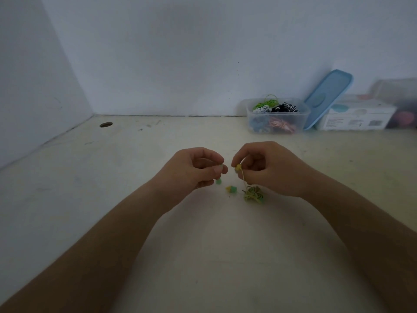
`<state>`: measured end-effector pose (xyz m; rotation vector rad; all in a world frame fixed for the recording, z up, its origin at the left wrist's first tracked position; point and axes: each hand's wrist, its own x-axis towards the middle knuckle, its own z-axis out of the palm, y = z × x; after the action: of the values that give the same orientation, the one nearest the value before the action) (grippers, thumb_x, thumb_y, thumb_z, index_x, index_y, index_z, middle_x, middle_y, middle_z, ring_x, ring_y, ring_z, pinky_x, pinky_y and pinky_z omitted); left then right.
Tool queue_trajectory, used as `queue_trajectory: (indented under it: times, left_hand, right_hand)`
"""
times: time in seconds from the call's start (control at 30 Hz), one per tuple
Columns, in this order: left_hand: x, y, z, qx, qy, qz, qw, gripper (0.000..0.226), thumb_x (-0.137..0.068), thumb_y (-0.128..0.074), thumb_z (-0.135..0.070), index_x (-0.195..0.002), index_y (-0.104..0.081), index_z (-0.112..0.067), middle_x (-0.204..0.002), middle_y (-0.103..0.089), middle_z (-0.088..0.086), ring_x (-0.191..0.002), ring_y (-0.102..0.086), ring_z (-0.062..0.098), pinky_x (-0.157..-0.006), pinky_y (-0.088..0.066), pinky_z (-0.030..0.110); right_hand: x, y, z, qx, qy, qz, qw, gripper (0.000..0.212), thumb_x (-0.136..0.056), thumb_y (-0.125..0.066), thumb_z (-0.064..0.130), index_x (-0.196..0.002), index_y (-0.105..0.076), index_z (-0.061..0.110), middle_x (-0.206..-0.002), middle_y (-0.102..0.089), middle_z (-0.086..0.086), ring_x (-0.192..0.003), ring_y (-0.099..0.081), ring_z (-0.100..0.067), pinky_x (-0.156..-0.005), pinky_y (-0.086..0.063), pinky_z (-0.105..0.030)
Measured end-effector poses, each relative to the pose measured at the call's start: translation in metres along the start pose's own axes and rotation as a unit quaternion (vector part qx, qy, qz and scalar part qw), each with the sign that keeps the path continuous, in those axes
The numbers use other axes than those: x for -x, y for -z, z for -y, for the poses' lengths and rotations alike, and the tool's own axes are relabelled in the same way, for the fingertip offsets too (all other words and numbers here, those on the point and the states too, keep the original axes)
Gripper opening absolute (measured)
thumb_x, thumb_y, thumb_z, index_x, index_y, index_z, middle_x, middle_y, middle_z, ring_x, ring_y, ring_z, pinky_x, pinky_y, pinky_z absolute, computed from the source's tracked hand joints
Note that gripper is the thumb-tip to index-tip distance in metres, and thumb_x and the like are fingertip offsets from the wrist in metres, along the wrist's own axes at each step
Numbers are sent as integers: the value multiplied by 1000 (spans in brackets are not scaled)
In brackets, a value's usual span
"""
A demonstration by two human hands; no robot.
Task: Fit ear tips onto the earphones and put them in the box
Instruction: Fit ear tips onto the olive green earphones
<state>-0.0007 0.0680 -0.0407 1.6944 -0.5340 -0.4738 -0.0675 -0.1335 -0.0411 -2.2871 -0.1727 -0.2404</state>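
Observation:
My left hand point(194, 170) pinches a small green ear tip point(220, 166) between thumb and fingertips. A few centimetres to its right, my right hand point(270, 168) pinches a yellow earbud point(237, 168) by its thin cable. That cable runs down to a yellow-green coiled bundle point(253, 194) lying on the table under my right hand. A second earbud with a green tip point(232, 189) lies on the table between my hands. Another green piece point(218, 181) sits just below my left fingers. The clear plastic box point(277, 117) stands at the back right, holding several coiled earphones.
A blue lid point(327, 98) leans against the wall behind the box. A white carton point(356, 118) and a blurred clear container point(399, 102) stand further right. The pale table point(112, 177) has a round hole point(106, 124) at the back left; walls close the back and left.

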Motion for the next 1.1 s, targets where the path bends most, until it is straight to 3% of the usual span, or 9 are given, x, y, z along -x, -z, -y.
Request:
queue_trajectory:
  times: [0.13, 0.37, 0.53, 1.1]
  left_hand:
    - [-1, -1, 0, 61, 6, -2, 998, 18, -89, -65, 2, -101, -67, -11, -97, -77, 8, -80, -68, 13, -71, -55, 21]
    - [-1, -4, 1, 150, 17, -9, 988, 22, -85, -61, 14, -92, -72, -4, -93, -75, 13, -85, -73, 20, -78, -59, 23]
    - [0, -6, 2, 149, 22, -17, 988, 21, -85, -61, 14, -93, -72, -3, -88, -74, 13, -84, -73, 20, -80, -59, 24]
    - [1, -7, 0, 117, 21, -13, 993, 20, -80, -68, 8, -93, -72, -7, -90, -76, 11, -85, -73, 20, -82, -59, 26]
  right_hand:
    - [0, 1, 2, -48, -17, 7, 999, 27, -83, -60, -2, -91, -71, 21, -78, -74, -5, -68, -70, -18, -75, -62, -39]
    - [1, -2, 5, -107, -14, -5, 994, 8, -92, -65, 6, -93, -69, 14, -78, -74, -7, -65, -68, -16, -66, -58, -26]
    - [1, -3, 3, -153, -15, -6, 988, 16, -87, -70, 0, -102, -64, 4, -83, -76, -11, -71, -72, -19, -70, -59, -26]
    - [1, -4, 5, -148, -3, -29, 989, 9, -88, -69, 1, -92, -72, 8, -82, -76, -11, -73, -74, -21, -74, -61, -30]
